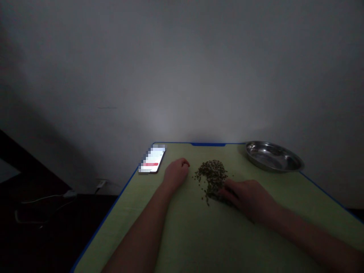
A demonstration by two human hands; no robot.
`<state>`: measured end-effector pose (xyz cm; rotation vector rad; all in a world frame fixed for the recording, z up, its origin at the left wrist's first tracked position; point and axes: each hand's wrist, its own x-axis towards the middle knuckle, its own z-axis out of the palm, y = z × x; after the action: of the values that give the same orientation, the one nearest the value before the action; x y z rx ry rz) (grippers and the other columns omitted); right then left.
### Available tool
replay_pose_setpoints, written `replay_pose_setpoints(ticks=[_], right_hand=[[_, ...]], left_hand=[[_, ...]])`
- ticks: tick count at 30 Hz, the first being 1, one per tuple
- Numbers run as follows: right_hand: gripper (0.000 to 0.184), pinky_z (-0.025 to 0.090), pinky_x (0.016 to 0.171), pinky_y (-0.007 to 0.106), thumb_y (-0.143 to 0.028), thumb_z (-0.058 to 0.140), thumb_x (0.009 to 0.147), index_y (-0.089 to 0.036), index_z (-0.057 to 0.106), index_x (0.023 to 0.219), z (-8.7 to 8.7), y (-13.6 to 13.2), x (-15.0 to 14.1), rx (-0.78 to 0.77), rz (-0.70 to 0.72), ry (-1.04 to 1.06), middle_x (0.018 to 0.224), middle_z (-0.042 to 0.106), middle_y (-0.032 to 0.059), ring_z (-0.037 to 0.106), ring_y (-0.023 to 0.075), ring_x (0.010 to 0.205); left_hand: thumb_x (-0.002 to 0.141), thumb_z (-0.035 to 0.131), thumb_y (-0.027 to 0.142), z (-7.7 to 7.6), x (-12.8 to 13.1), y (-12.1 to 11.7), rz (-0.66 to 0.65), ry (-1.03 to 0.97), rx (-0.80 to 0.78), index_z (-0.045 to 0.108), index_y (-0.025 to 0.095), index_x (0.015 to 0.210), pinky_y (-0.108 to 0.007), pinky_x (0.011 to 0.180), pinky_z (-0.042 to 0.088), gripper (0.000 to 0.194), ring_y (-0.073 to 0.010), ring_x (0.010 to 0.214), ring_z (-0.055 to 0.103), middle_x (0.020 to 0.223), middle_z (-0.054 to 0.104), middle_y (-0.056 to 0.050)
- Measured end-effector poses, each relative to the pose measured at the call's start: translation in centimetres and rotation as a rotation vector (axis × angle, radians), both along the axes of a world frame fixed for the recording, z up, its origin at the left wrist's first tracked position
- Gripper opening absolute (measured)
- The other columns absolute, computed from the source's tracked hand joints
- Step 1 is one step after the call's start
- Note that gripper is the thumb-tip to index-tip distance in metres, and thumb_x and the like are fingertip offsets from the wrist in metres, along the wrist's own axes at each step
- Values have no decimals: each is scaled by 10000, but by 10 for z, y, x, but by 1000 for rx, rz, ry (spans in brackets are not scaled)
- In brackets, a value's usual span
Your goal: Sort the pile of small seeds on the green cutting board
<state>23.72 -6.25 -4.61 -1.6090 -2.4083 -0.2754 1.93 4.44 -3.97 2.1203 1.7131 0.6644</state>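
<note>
Small, mottled dark-brown and greenish grains (pixel 214 170) in a loose heap, just right of and below centre

The heap is dense at its top, ragged at its left edge, with a few strays apart. The right hand (pixel 250 197) covers its lower right side, fingers bent down at the grains; whether they pinch any cannot be told. Left of the heap, the left hand (pixel 176 174) rests loosely curled, its contents hidden. A shiny, oval steel dish (pixel 273 158) sits at centre right, a lit, pixelated phone (pixel 152 160) left of centre, both on the blue-edged, pale-green table (pixel 196 239).
</note>
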Motion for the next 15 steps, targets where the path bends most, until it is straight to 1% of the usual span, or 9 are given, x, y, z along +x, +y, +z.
replay_pose_setpoints(ticks=[4,7,11,15], right_hand=[[281,211,466,254,-420,427,910,-216,577,789,2,10,4,-5,-34,-28,592,661,18,587,169,482],[294,232,473,251,-420,395,921,-214,567,803,2,13,9,-16,-33,3,615,658,22,589,170,509],[278,266,477,239,-396,405,918,-206,529,758,5,9,9,-61,-20,100,600,628,11,574,156,513],[249,273,490,236,-358,412,917,-204,532,763,8,-1,-5,-106,8,140,627,639,11,588,152,534]], left_hand=[[797,373,218,0,-1,0,2,-6,-7,667,196,860,-277,666,410,301,-186,791,603,795,691,-54],[801,377,214,0,-1,0,-3,-3,-8,667,192,858,-276,675,412,296,-182,792,604,790,692,-56],[795,386,220,1,0,0,0,-1,-12,669,191,858,-281,678,415,292,-185,783,605,796,692,-60],[784,384,222,0,0,0,1,3,-20,668,194,857,-286,665,413,295,-189,771,601,814,693,-63]])
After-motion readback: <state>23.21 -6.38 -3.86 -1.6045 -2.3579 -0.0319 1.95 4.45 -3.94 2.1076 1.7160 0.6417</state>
